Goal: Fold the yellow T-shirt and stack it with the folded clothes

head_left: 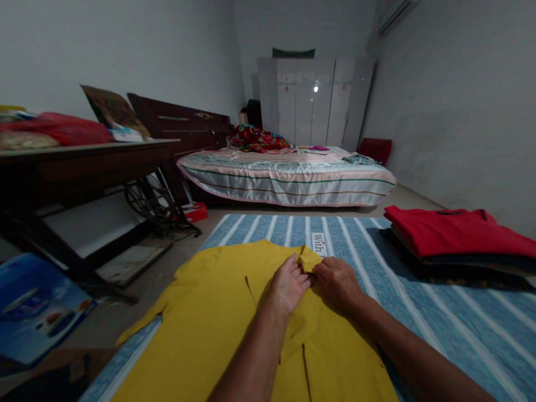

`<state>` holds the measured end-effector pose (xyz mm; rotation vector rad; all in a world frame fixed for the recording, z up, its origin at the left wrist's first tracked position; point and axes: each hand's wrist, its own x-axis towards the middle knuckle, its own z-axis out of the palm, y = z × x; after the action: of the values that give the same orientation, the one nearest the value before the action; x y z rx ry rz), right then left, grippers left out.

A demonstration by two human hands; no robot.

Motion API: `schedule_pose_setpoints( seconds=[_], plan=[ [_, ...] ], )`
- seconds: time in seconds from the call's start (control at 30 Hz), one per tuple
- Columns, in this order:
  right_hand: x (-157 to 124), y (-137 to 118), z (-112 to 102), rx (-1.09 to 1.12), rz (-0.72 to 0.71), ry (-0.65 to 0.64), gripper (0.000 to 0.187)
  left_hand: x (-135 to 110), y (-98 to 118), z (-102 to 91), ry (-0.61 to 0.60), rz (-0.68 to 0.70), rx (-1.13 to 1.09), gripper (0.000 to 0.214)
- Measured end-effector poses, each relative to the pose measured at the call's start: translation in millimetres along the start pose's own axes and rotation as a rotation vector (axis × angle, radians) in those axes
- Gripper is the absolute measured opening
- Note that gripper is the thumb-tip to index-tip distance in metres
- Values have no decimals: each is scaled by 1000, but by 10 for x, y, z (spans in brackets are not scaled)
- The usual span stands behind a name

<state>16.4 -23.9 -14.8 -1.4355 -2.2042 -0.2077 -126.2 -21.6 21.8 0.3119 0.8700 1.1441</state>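
Plainly, the yellow garment (218,312) lies spread toward six o'clock of the view, on blue striped bedding (268,224). Both bare hands meet at its far edge, at about one o'clock from its middle. The right hand (339,279) has thumb and fingers together, clamped on a small turned-up fold of the cloth. The left hand (291,282) is palm up with curled fingers against the same fold; I cannot tell whether it pinches or merely touches.

The cloth looks thin, soft and limp, so it should be light, bend anywhere and crease easily, with little risk of breaking or slipping away. A fingertip pinch along the edge probably suits it better than a fistful; the sleeve at nine o'clock on the garment would likely trail if lifted from one point. Toward three o'clock, well apart, sits a pile of folded clothes (452,231), red uppermost.
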Motion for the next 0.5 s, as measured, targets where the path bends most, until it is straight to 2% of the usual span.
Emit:
schedule_pose_setpoints(
  seconds=[0.1,0.2,0.5],
  plan=[
    [-60,41,25,-50,-112,96,20,23,-34,-9,10,19,41,11],
    [-73,52,31,-59,-156,124,18,46,-72,-3,24,43,51,11],
    [-72,28,-8,-57,-156,134,19,85,-120,-43,3,89,90,21]
  ],
)
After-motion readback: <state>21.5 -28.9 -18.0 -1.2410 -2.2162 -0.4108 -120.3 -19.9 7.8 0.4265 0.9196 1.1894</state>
